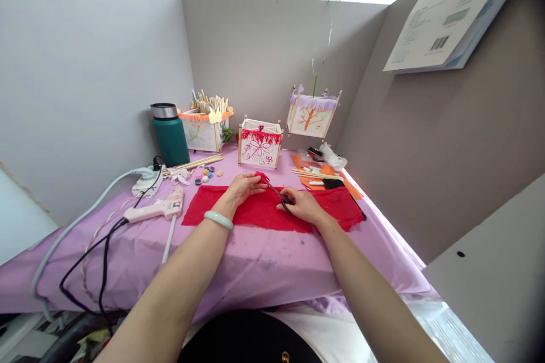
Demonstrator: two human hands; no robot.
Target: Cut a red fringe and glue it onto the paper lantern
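Note:
My left hand (246, 188), with a pale bangle (218, 219) on its wrist, pinches a small red piece of fabric (261, 176). My right hand (301, 204) is closed round the handles of dark scissors (286, 199). Their blades point up and left and meet the edge of the small piece. Beneath both hands a wide red cloth (272, 216) lies spread across the table. Just behind the hands stands a white box-shaped lantern (260, 146) with red fringe and red flower drawings.
On the left are a glue gun (155, 209), its cords, a power strip (147, 181) and a green bottle (170, 136). Sticks fill a decorated box (203, 131). A purple-fringed lantern (313, 115) hangs at the back right, above pens and orange sheets (355, 186). Grey partitions enclose the table.

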